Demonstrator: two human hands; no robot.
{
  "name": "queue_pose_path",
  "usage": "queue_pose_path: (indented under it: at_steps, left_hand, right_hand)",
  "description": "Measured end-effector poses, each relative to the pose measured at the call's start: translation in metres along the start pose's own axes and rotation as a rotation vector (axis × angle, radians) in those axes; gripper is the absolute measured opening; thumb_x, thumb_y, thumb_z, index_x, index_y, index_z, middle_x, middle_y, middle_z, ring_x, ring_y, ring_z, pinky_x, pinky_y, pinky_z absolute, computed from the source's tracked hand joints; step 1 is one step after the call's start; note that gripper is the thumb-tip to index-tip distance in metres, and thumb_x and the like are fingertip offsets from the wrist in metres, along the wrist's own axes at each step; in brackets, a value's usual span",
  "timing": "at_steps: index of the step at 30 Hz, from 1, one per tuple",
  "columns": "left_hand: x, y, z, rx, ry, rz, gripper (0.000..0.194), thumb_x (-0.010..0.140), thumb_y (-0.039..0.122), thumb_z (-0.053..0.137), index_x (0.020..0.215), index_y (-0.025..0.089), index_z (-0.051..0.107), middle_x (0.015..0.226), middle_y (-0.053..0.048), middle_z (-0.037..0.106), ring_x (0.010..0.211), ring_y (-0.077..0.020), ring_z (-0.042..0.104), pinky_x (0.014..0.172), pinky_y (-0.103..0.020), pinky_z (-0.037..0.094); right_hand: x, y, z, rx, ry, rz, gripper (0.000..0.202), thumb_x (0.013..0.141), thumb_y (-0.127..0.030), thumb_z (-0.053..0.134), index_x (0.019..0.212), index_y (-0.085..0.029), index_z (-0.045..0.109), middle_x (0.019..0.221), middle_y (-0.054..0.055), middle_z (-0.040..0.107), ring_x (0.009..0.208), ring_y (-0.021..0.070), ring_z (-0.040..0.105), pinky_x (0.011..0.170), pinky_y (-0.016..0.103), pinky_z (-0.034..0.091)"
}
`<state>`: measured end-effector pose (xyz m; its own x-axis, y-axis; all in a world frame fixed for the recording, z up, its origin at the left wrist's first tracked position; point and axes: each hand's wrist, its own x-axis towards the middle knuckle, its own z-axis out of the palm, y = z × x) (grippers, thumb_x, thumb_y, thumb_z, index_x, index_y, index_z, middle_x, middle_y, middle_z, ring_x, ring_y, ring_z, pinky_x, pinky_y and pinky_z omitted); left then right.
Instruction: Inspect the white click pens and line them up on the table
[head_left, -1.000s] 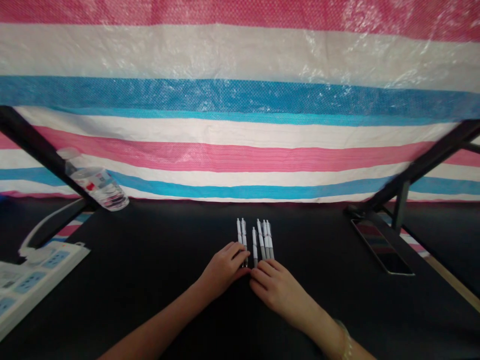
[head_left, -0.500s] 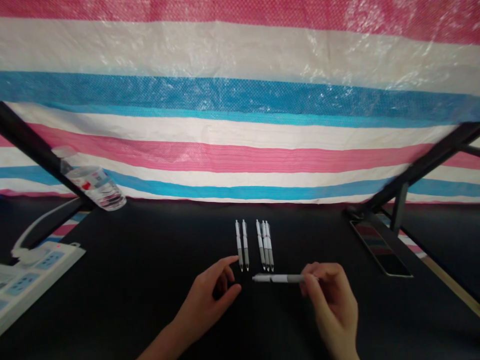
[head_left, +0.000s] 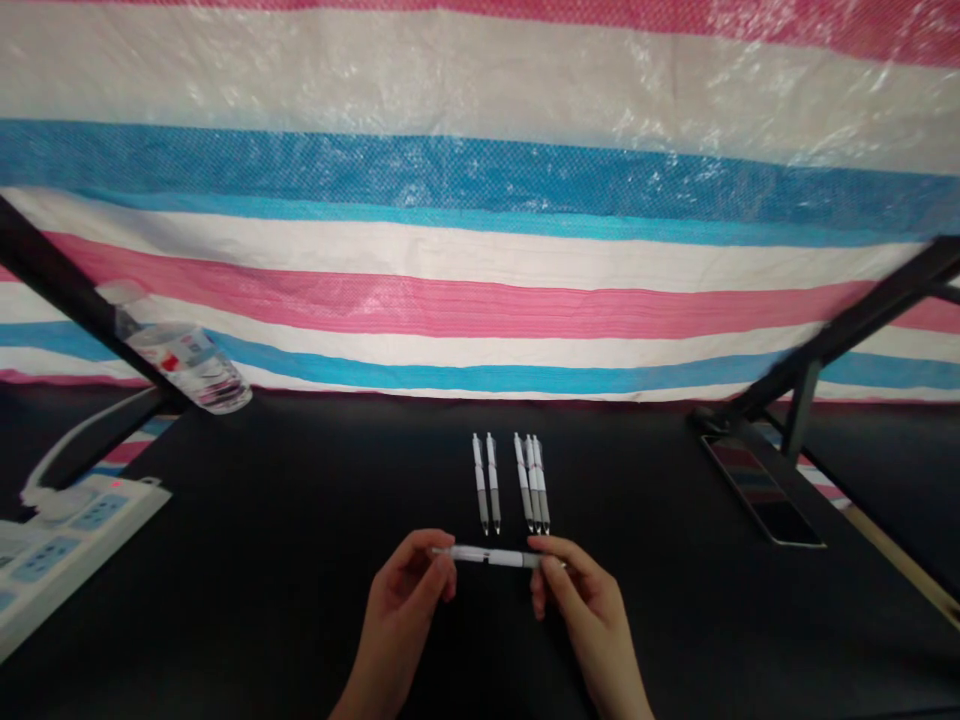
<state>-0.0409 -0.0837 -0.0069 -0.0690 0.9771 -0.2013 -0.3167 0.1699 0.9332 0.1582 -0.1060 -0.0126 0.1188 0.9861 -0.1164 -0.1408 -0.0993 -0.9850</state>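
Observation:
A white pen with a grey grip (head_left: 491, 556) is held level between my two hands, above the near part of the black table. My left hand (head_left: 409, 585) pinches its clicker end between thumb and fingers. At the grey tip end, my right hand (head_left: 581, 590) pinches it the same way. Just beyond, two matching pens (head_left: 486, 483) lie side by side, tips toward me. To their right lies a second group of pens (head_left: 532, 483), three close together and pointing the same way.
A white power strip (head_left: 82, 530) with a plugged-in cable lies at the left. A clear plastic bottle (head_left: 191, 365) leans by the left black bar. At the right rests a dark phone (head_left: 761, 490). Striped sheeting (head_left: 480, 250) hangs behind the black table (head_left: 300, 500).
My right hand has moved left with the pen. My left hand, open before, has closed on the pen's other end. The view has shifted slightly.

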Motion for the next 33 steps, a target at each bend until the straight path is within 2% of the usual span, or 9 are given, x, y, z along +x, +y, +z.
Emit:
queue_pose_path:
  at_steps: [5, 9, 15, 19, 21, 24, 27, 29, 33]
  left_hand:
    - [-0.005, -0.003, -0.003, 0.0, -0.062, -0.013, 0.04, 0.074, 0.047, 0.083, 0.1, 0.019, 0.072, 0.065, 0.001, 0.058, 0.062, -0.013, 0.053, 0.06, -0.024, 0.043]
    - [-0.008, -0.007, -0.006, 0.13, -0.137, 0.029, 0.029, 0.084, 0.047, 0.073, 0.094, 0.02, 0.071, 0.067, 0.0, 0.061, 0.065, -0.014, 0.054, 0.062, -0.023, 0.043]
    - [-0.009, -0.01, -0.01, 0.177, -0.087, 0.081, 0.024, 0.086, 0.045, 0.072, 0.089, 0.021, 0.07, 0.066, 0.001, 0.059, 0.061, -0.0123, 0.051, 0.057, -0.021, 0.041]
    - [-0.009, -0.013, -0.01, 0.108, -0.067, 0.107, 0.023, 0.085, 0.043, 0.074, 0.084, 0.02, 0.069, 0.065, 0.002, 0.056, 0.057, -0.0106, 0.049, 0.053, -0.02, 0.038]
    - [-0.009, -0.012, -0.008, 0.052, -0.051, 0.102, 0.026, 0.083, 0.044, 0.076, 0.079, 0.019, 0.069, 0.063, 0.003, 0.053, 0.054, -0.0094, 0.046, 0.051, -0.02, 0.036]
    - [-0.008, -0.009, -0.004, -0.009, -0.028, 0.083, 0.029, 0.079, 0.045, 0.079, 0.075, 0.018, 0.068, 0.063, 0.003, 0.053, 0.053, -0.0085, 0.044, 0.05, -0.02, 0.035]
    - [-0.008, -0.004, 0.0, -0.052, -0.008, 0.051, 0.031, 0.076, 0.046, 0.081, 0.076, 0.018, 0.069, 0.06, 0.004, 0.052, 0.053, -0.009, 0.045, 0.052, -0.02, 0.036]
    - [-0.008, -0.002, 0.001, -0.065, -0.001, 0.029, 0.032, 0.075, 0.047, 0.082, 0.076, 0.017, 0.07, 0.059, 0.003, 0.052, 0.054, -0.0098, 0.046, 0.053, -0.021, 0.038]
    - [-0.009, 0.0, 0.0, -0.09, 0.008, 0.011, 0.034, 0.074, 0.049, 0.082, 0.079, 0.017, 0.073, 0.059, 0.002, 0.054, 0.057, -0.0111, 0.047, 0.055, -0.021, 0.039]
  right_hand:
    - [-0.003, 0.001, 0.001, 0.016, -0.03, 0.028, 0.042, 0.084, -0.056, 0.071, 0.094, -0.015, 0.074, 0.058, 0.002, 0.064, 0.044, 0.0131, 0.055, 0.041, 0.023, 0.043]
    - [-0.003, 0.001, 0.0, -0.006, -0.05, 0.055, 0.045, 0.084, -0.059, 0.07, 0.089, -0.015, 0.074, 0.053, 0.002, 0.062, 0.04, 0.0103, 0.051, 0.038, 0.019, 0.038]
    - [-0.001, -0.003, -0.003, -0.164, -0.032, 0.009, 0.037, 0.083, -0.053, 0.074, 0.09, -0.017, 0.079, 0.055, 0.003, 0.065, 0.042, 0.012, 0.054, 0.039, 0.02, 0.04]
    - [-0.004, 0.001, -0.003, -0.319, 0.07, -0.252, 0.019, 0.082, -0.043, 0.077, 0.086, -0.024, 0.082, 0.076, 0.007, 0.076, 0.067, 0.0219, 0.07, 0.064, 0.031, 0.057]
    - [-0.006, 0.002, -0.002, -0.359, 0.093, -0.317, 0.015, 0.081, -0.04, 0.078, 0.085, -0.026, 0.082, 0.087, 0.008, 0.078, 0.082, 0.0254, 0.072, 0.076, 0.033, 0.058]
    - [-0.007, 0.0, -0.001, -0.304, 0.007, -0.238, 0.023, 0.088, -0.043, 0.071, 0.096, -0.022, 0.078, 0.082, 0.007, 0.075, 0.068, 0.0197, 0.068, 0.061, 0.027, 0.054]
    - [-0.007, -0.004, -0.001, -0.236, -0.092, -0.077, 0.038, 0.096, -0.052, 0.057, 0.083, -0.018, 0.071, 0.061, 0.002, 0.063, 0.048, 0.0122, 0.053, 0.046, 0.021, 0.039]
    - [-0.007, -0.005, -0.002, -0.225, -0.102, -0.034, 0.045, 0.096, -0.055, 0.056, 0.072, -0.018, 0.064, 0.055, 0.0, 0.056, 0.047, 0.0105, 0.047, 0.045, 0.021, 0.033]
    - [-0.007, -0.004, -0.003, -0.194, -0.046, -0.071, 0.04, 0.093, -0.055, 0.06, 0.082, -0.017, 0.066, 0.064, 0.0, 0.056, 0.053, 0.0114, 0.047, 0.049, 0.022, 0.033]
